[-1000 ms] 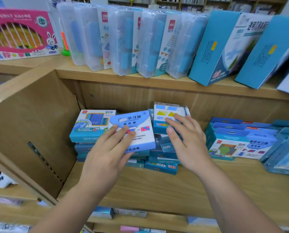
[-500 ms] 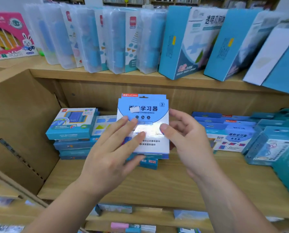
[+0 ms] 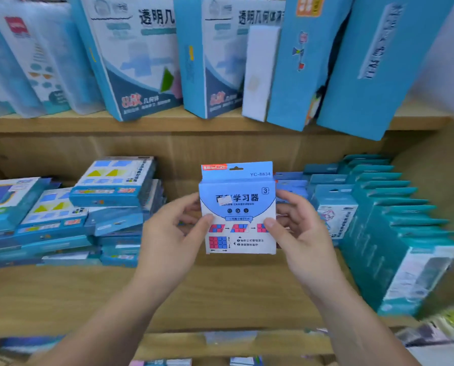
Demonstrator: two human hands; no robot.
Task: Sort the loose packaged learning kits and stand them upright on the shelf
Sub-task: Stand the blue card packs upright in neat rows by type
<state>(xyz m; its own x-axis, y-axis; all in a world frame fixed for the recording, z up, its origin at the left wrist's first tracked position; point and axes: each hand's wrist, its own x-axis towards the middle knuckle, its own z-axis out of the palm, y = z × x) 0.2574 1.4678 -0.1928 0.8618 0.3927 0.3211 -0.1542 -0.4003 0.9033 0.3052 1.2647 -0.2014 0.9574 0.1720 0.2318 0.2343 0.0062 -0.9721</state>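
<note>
A small blue-and-white boxed learning kit (image 3: 237, 207), marked YC-8834, is held upright above the front part of the middle shelf board (image 3: 220, 294). Its printed face is turned toward the camera and its hang tab is at the top. It is judged to be light and fairly stiff: a thin card carton that could be dented at the corners or creased at the tab if squeezed hard, with a smooth face that may slip. It is best taken by its two side edges at mid height, not by the tab.

It is gripped in just that way. The left hand (image 3: 168, 241) is curled round the left edge and the right hand (image 3: 305, 241) round the right edge. Each thumb is pressed on the front face, and the fingers are largely hidden behind the box. Both hands are partly closed, and nothing else is held.

Farther back on the left, flat stacks of kits (image 3: 110, 196) are seen lying on the board. On the right, a row of teal kits (image 3: 394, 233) is stood upright, and bare board is left between the two groups. On the shelf above, large blue boxes (image 3: 141, 56) are leaned together.
</note>
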